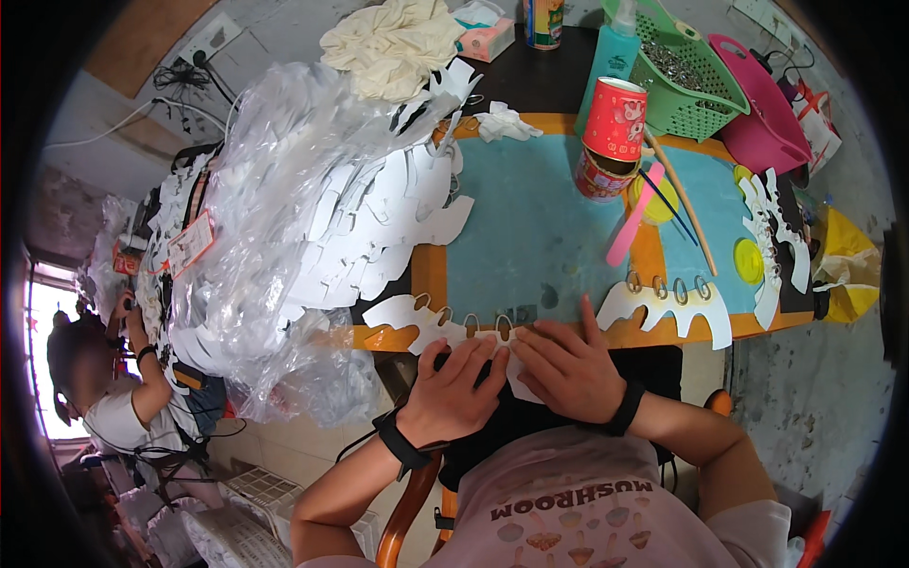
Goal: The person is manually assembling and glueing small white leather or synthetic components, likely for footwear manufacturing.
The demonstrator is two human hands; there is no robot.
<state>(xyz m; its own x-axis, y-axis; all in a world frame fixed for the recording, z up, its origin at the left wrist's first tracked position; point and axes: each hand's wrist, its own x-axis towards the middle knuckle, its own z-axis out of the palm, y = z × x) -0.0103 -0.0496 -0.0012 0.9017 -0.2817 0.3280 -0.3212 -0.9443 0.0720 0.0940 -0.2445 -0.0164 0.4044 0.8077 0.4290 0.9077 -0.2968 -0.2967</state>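
At the table's front edge, a white scalloped card strip (398, 312) carries several thin metal rings (472, 326) along its upper edge. My left hand (456, 381) grips the strip's middle with bent fingers. Close beside it, my right hand (573, 369) has its fingers closed over the strip's right part, its thumb side near a ring (505, 327). Both hands cover much of that end of the card. Another white scalloped card (653, 317), with rings standing along its top, lies to the right of my right hand.
A pile of white card pieces (369, 227) under clear plastic (275, 180) fills the left. Beyond are red tins (615, 118), a pink strip tool (634, 216), a wooden stick (684, 204), a green basket (696, 99) of metal parts and a pink basket (767, 118). Another person (123, 379) sits far left.
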